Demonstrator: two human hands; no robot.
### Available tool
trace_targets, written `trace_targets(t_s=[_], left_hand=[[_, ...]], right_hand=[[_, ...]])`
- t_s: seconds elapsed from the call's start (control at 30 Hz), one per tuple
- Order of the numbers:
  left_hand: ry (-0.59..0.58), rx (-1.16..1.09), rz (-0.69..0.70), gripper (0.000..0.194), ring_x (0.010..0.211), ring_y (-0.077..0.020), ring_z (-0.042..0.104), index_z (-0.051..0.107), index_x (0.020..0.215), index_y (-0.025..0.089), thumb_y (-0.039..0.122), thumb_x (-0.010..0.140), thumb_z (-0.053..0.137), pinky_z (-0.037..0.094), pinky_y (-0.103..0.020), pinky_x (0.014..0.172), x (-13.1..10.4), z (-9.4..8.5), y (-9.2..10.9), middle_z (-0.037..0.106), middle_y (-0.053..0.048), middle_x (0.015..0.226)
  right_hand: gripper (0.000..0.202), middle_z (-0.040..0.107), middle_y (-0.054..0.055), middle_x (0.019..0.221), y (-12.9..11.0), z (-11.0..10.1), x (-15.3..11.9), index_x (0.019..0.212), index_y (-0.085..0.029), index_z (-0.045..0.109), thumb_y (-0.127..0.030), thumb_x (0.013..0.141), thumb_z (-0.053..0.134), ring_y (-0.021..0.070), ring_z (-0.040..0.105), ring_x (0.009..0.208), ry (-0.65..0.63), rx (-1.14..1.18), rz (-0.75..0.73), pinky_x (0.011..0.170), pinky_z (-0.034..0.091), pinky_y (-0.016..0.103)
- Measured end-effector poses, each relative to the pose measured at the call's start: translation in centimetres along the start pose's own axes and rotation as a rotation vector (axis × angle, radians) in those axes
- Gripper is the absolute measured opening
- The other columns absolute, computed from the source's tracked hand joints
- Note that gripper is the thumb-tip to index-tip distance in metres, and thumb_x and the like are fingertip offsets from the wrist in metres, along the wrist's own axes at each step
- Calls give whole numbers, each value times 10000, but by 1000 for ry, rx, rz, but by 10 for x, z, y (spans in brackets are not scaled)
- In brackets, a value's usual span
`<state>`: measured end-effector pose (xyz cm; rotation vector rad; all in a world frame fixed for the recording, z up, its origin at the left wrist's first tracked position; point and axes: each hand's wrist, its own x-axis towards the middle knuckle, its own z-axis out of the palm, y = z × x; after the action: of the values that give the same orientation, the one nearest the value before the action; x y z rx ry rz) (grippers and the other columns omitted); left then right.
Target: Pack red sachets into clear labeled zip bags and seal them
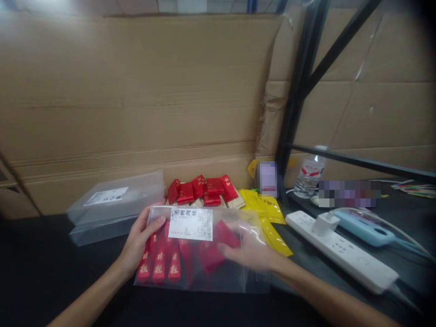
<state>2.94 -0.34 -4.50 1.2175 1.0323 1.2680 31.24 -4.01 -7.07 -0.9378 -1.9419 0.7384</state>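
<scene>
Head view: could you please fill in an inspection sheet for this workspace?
Surface: black tabletop.
Job's things: clear plastic bag with a white label and red packets inside; piled red packets behind it; labelled clear packaging beyond it to the left; yellow packets to the right.
Clutter: water bottle, light-blue device; two patches too blurred to read.
Hands: left hand grips the bag's upper left corner; right hand, inside the bag, holds a tilted red packet.
Cables: white power strip with a plugged-in charger; white cable trailing right.
Surroundings: cardboard, black metal frame; other people, nothing seen.
</scene>
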Motion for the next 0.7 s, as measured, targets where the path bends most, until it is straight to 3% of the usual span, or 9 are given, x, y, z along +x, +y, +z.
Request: trace_targets(t_s=[0.1,0.2,0.3,0.37,0.43,0.53,0.6,0.7], left_hand=[[-21,13,13,655,1166,-358,679,586,1309,266,475,741,836,589,-332,755,1,-1,-1,734,-68,1228],[-44,20,21,640,1175,-362,669,587,1301,267,470,745,833,586,-341,768,1,1,0,726,-67,1234],[-41,10,10,636,1163,-361,670,580,1310,274,471,756,823,584,-358,778,1,1,-1,721,-65,1232],[-33,20,26,614,1159,-352,667,585,1305,278,470,769,813,579,-361,786,1,-1,-3,713,-64,1238],[-31,45,67,577,1131,-327,672,593,1297,281,468,791,797,572,-360,808,2,-3,-6,710,-57,1231],[-36,81,118,553,1066,-289,683,589,1300,280,461,814,779,560,-358,837,3,-5,-10,719,-46,1188],[-35,97,132,558,1052,-284,685,586,1300,277,460,810,782,557,-349,831,2,-4,-9,726,-42,1165],[-28,106,135,565,1043,-286,692,590,1288,274,461,795,793,557,-334,812,-1,-1,-5,735,-37,1134]], right_hand=[[372,769,52,1095,-8,-7,2,1192,-255,742,-375,840,766,263,725,967,-130,151,-17,850,603,403],[614,679,52,1352,-15,-10,5,1319,-293,675,-387,744,868,296,642,1223,-215,264,-58,1058,515,485],[802,652,61,1391,-14,-8,7,1406,-296,601,-358,673,921,299,604,1278,-244,330,-47,1107,474,517],[790,680,63,1330,-11,-5,8,1421,-305,578,-366,705,905,278,663,1160,-230,351,19,1004,555,492],[646,714,63,1222,-8,-2,9,1373,-298,611,-389,780,851,234,703,974,-190,377,95,808,626,398],[469,713,68,1165,-5,1,9,1324,-282,640,-410,886,747,160,675,772,-175,411,143,532,570,235],[474,704,70,1182,-5,1,8,1372,-297,608,-410,921,701,146,666,757,-215,416,142,452,522,182],[520,713,66,1171,-9,1,6,1371,-294,623,-377,873,749,156,686,809,-270,414,108,443,527,155]])
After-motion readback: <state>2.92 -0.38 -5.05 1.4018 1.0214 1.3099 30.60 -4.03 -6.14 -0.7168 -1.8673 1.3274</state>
